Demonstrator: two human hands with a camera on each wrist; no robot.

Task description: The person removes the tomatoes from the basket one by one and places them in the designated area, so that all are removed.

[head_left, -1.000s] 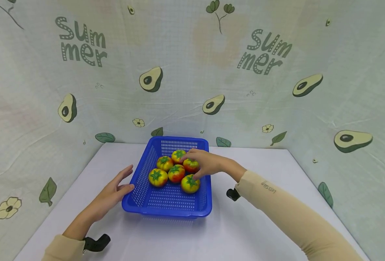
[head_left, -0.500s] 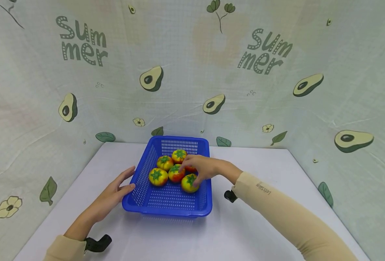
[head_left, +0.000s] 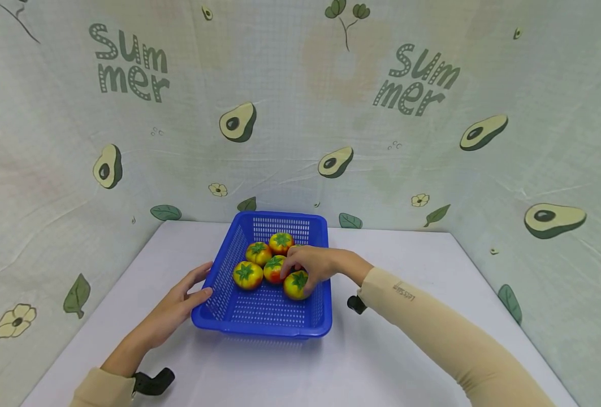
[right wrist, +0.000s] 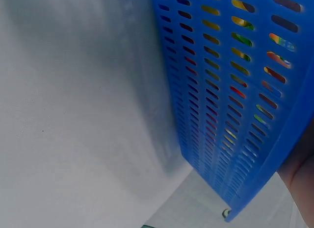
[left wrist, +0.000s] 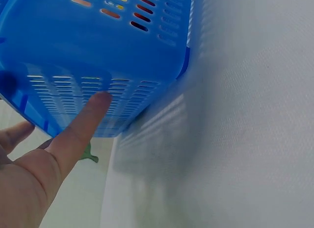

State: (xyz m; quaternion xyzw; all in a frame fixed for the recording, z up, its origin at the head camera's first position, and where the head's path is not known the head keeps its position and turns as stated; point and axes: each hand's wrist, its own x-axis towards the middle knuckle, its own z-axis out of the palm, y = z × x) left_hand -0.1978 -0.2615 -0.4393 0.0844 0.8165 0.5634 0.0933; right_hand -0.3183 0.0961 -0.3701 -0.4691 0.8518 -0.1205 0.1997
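A blue slotted plastic basket (head_left: 264, 329) holds several yellow-and-red tomatoes with green tops. My right hand (head_left: 316, 264) reaches over the basket's right rim, its thumb and fingers around the front right tomato (head_left: 295, 286). Just left of those fingers lies another tomato (head_left: 275, 270), and one behind is mostly covered by the hand. My left hand (head_left: 178, 305) is at the basket's left side, fingers extended along the wall. The left wrist view shows a straight digit of the left hand (left wrist: 54, 162) against the slotted wall. In the right wrist view, the basket wall hides the right fingers.
The basket stands on a white table (head_left: 381, 339). A pale cloth (head_left: 290, 85) printed with avocados and leaves hangs behind the table and along both sides. More tomatoes sit at the basket's left (head_left: 247, 275) and back (head_left: 281, 243).
My right hand has come down and toward the front of the basket, from above the back right tomato to around the front right one. The left hand stays at the basket's side.
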